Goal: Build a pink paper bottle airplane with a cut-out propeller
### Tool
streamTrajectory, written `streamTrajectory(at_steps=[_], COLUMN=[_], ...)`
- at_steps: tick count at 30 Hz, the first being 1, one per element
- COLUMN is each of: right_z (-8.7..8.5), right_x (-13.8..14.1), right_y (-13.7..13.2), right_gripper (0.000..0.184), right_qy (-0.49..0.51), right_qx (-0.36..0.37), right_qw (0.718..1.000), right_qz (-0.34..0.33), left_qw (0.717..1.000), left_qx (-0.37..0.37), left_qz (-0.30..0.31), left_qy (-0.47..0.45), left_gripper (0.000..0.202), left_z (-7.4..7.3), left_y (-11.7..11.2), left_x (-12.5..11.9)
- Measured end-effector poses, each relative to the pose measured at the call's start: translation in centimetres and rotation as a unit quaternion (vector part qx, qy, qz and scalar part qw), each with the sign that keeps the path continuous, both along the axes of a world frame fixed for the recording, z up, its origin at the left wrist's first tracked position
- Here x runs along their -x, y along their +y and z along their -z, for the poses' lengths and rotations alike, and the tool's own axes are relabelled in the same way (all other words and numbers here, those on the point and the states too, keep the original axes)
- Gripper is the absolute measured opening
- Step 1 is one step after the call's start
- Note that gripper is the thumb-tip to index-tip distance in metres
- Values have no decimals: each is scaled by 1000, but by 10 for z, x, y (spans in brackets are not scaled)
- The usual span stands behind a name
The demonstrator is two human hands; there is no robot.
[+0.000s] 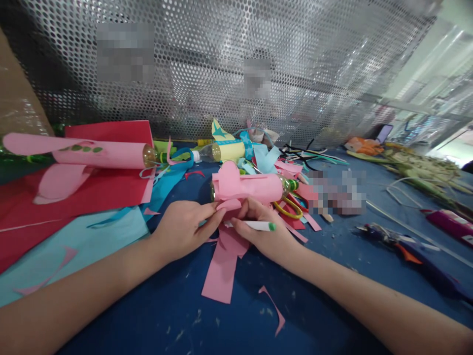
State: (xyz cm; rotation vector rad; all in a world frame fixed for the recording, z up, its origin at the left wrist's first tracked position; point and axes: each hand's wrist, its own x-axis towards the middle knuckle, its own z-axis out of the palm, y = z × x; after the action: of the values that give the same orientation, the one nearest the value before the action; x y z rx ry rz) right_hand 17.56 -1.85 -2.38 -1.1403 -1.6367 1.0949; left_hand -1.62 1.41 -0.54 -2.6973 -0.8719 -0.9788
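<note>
A plastic bottle wrapped in pink paper [251, 187] lies on its side on the blue table [192, 315], its green cap pointing right. My left hand [185, 229] pinches a pink paper flap at the bottle's lower edge, fingers closed on it. My right hand [264, 231] rests just below the bottle and grips a white marker with a green cap [258, 226] lying across its fingers. Pink paper strips [221, 268] trail from under both hands toward me.
A second pink-wrapped bottle [99, 153] lies on red paper [74, 192] at the left, above a light blue sheet [74, 246]. A yellow-wrapped bottle [225, 150] sits behind. Yellow-handled scissors [288, 207], paper scraps, a glue gun [402, 246] and a perforated metal screen [236, 64] surround the work.
</note>
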Motion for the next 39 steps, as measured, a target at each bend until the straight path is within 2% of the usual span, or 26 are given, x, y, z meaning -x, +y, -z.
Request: streamTrajectory(at_steps=[8, 17, 30, 39], right_z=[-1, -7, -13, -14], right_x=[-9, -17, -11, -6], right_y=[2, 0, -15, -20], right_gripper=[18, 18, 15, 17], right_qy=[-9, -34, -79, -65], right_qx=[-11, 18, 6, 37], right_qw=[999, 996, 996, 997], right_qz=[42, 86, 44, 19], left_qw=[1000, 999, 1000, 999], left_qx=[-8, 43, 5, 32], left_qz=[-6, -3, -4, 0], left_qy=[-3, -4, -7, -3], left_gripper=[49, 45, 48, 42], left_z=[2, 2, 2, 1], left_y=[0, 0, 0, 0], left_x=[-1, 1, 0, 0])
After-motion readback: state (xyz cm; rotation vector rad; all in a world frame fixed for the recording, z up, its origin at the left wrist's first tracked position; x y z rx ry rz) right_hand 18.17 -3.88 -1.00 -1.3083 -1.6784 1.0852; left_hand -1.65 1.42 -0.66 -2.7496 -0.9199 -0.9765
